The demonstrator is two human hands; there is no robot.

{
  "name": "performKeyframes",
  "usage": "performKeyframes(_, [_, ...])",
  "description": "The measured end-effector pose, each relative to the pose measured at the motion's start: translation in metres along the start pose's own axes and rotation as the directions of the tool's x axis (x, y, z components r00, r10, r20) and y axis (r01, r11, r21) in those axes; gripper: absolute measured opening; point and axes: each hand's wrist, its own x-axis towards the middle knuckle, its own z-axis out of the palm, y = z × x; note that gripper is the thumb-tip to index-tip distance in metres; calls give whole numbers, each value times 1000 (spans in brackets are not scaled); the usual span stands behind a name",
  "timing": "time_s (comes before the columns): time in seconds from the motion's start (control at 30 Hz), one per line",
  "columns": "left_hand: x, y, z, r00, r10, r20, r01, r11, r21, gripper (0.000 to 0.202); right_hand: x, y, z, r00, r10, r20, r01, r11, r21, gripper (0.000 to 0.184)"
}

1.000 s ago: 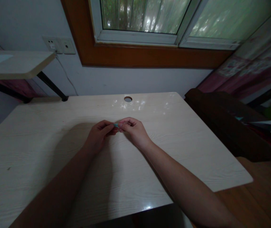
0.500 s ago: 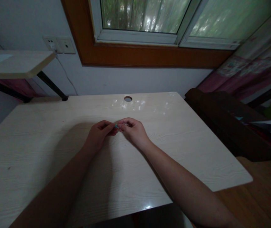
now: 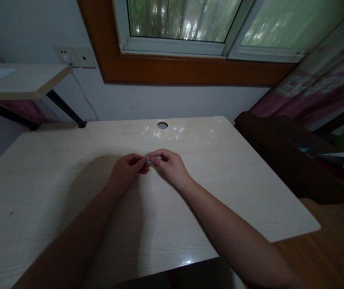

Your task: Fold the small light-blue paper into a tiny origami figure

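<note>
your left hand (image 3: pixel 125 170): nearly closed, thumb and fingertips pinching left end of small teal item (image 3: pixel 148 161) | your right hand (image 3: pixel 172 163): nearly closed, pinching its right end | item: between your 2 hands, mostly hidden, over mid pale desk (image 3: pixel 235 176), near side of round hole (image 3: pixel 162 125), desk contact unclear

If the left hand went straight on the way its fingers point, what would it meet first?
Apart from the small turquoise piece it pinches, the left hand would likely meet the right hand first; the exact gap is hard to judge.
</note>
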Motion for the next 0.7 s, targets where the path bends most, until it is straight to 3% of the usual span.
performKeyframes(0.2, [0,1,0,1000,9,-23,-9,1000,6,27,1,-1,-2,998,-49,-48,48,999,-13,11])
performKeyframes(0.4, [0,2,-2,998,39,-56,-45,992,-118,28,1,-6,-4,993,-83,-88,80,996,-40,13])
performKeyframes(0.7, [0,0,-1,1000,21,7,-20,997,-70,29,-2,-9,-2,993,-105,-55,101,993,-64,12])
